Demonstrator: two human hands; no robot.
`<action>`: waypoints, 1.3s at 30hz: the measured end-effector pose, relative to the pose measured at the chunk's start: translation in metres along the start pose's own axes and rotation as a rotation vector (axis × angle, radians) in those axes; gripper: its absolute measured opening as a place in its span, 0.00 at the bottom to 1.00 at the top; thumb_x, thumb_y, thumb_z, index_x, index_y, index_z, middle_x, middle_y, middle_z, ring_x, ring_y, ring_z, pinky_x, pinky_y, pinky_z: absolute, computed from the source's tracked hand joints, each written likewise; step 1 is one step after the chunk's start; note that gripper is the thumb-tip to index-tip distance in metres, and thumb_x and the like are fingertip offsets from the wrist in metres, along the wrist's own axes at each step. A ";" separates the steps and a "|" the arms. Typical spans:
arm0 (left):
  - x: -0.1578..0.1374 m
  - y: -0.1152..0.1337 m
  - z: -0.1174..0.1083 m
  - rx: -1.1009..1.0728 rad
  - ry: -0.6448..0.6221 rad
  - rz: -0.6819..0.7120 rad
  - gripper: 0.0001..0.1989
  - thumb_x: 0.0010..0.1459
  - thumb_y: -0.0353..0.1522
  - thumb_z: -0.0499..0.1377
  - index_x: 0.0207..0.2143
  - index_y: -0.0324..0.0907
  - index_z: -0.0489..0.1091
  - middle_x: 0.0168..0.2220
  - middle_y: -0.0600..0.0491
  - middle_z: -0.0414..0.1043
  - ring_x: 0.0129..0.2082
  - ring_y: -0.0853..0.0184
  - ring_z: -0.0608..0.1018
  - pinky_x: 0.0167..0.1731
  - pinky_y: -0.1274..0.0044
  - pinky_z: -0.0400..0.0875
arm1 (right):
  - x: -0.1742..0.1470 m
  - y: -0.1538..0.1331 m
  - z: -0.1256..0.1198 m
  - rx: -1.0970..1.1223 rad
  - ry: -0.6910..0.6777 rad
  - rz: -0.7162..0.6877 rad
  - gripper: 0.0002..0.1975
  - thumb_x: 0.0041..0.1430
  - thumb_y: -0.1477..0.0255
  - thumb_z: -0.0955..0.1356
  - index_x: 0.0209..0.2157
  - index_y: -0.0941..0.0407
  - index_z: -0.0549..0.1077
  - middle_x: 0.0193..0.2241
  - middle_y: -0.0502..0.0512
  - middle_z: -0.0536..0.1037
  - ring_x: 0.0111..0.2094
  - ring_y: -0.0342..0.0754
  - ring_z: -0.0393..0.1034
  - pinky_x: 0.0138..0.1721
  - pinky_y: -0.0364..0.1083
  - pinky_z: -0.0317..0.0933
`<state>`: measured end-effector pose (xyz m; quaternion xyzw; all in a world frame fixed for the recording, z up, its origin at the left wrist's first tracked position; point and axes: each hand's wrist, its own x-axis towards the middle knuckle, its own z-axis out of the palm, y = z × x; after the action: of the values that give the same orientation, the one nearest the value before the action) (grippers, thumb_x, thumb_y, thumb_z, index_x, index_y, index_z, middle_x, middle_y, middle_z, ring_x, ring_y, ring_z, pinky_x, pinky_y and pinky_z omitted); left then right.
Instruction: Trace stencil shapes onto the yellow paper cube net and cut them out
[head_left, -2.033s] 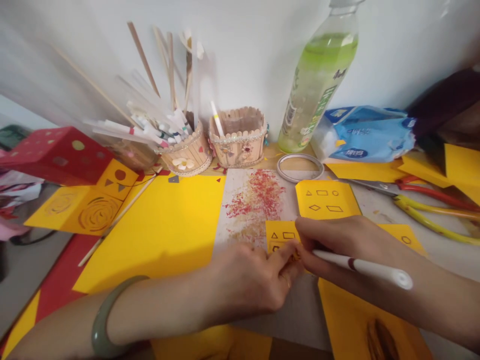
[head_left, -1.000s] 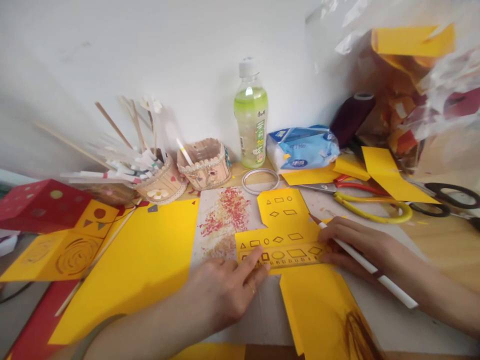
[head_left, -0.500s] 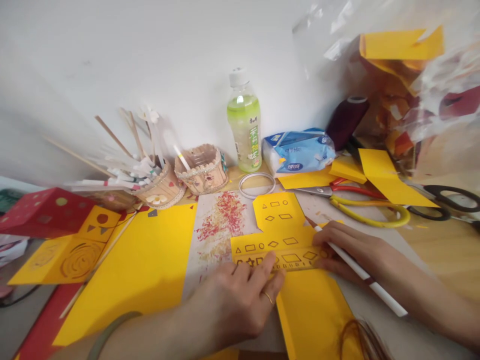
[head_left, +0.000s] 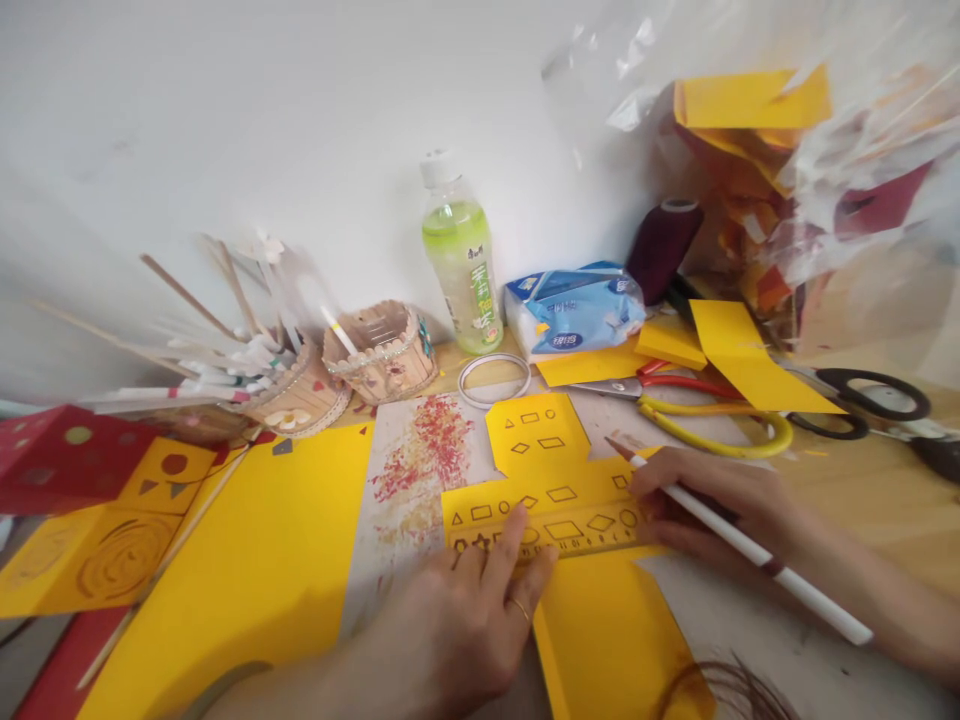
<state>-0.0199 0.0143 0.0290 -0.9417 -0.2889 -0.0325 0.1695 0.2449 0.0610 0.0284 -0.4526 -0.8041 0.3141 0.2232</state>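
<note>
**Outlines line the yellow strip, its right end hidden**

Along the desk's (head_left: 900, 490) left edge, a red box (head_left: 82, 455) already bears spots; the large yellow sheet (head_left: 247, 560) beside it looks undrawn. The left hand (head_left: 472, 620), fingers apart, rests on a clear ruler (head_left: 585, 543) lying over the yellow strip (head_left: 540, 483), mid-desk. Above the ruler run five outlines, a gap, then a square. The right hand's (head_left: 712, 510) fingers clamp a white marker (head_left: 750, 550); whether anything is left undrawn beneath, I cannot tell.
</note>
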 end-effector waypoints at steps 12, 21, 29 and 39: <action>0.001 -0.007 0.002 -0.060 0.037 -0.005 0.22 0.59 0.21 0.43 0.49 0.39 0.70 0.47 0.39 0.74 0.22 0.65 0.78 0.15 0.77 0.69 | -0.002 0.015 -0.009 -0.186 0.109 -0.170 0.07 0.61 0.63 0.64 0.38 0.47 0.71 0.33 0.50 0.80 0.32 0.49 0.77 0.29 0.43 0.72; 0.001 -0.009 0.000 -0.058 0.018 0.013 0.19 0.61 0.24 0.45 0.51 0.39 0.69 0.48 0.39 0.73 0.21 0.67 0.77 0.16 0.77 0.69 | 0.004 0.007 -0.005 -0.304 0.278 -0.327 0.12 0.62 0.57 0.62 0.35 0.48 0.71 0.30 0.51 0.81 0.30 0.48 0.78 0.28 0.42 0.74; -0.003 -0.016 0.002 -0.114 -0.023 -0.017 0.19 0.62 0.25 0.44 0.49 0.45 0.69 0.49 0.44 0.73 0.21 0.68 0.76 0.16 0.77 0.68 | -0.008 0.031 -0.007 -0.289 0.154 -0.189 0.09 0.61 0.57 0.62 0.39 0.45 0.69 0.34 0.49 0.79 0.33 0.50 0.76 0.30 0.45 0.72; -0.006 -0.011 0.004 -0.080 -0.036 -0.013 0.18 0.64 0.27 0.45 0.51 0.43 0.67 0.51 0.42 0.71 0.23 0.68 0.75 0.19 0.76 0.68 | -0.011 0.025 -0.010 -0.184 0.095 -0.036 0.11 0.60 0.58 0.63 0.36 0.48 0.72 0.34 0.54 0.78 0.34 0.53 0.74 0.32 0.48 0.69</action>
<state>-0.0313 0.0208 0.0270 -0.9463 -0.2964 -0.0281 0.1262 0.2709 0.0646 0.0167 -0.4712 -0.8260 0.2130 0.2243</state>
